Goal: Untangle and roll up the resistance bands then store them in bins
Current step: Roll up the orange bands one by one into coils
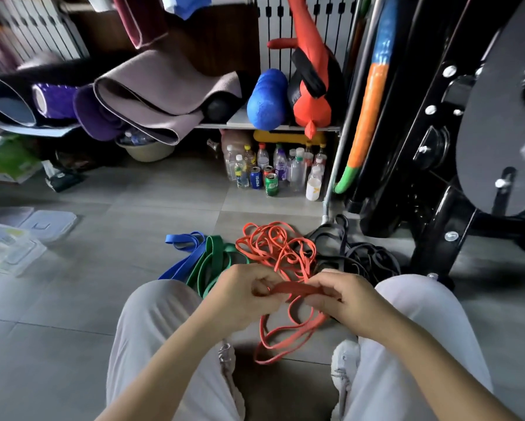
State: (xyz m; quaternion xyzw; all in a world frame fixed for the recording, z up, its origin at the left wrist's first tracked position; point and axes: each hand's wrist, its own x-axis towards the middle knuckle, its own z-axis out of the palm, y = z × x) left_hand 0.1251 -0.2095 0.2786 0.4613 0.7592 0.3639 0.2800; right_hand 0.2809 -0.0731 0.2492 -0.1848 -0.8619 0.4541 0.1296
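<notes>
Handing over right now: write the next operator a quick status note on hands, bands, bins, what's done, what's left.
Hands: left hand and right hand both pinch a stretch of the orange band between the knees; the rest of it lies tangled on the floor ahead.
Loose beside that tangle: green bands, blue band, black bands.
The clear bins sit on the floor far left, lids beside them.
Done: no band rolled or binned that shows.
Left: untangle, roll, store all.

Left grip (243,299), right grip (346,299) both pinching
</notes>
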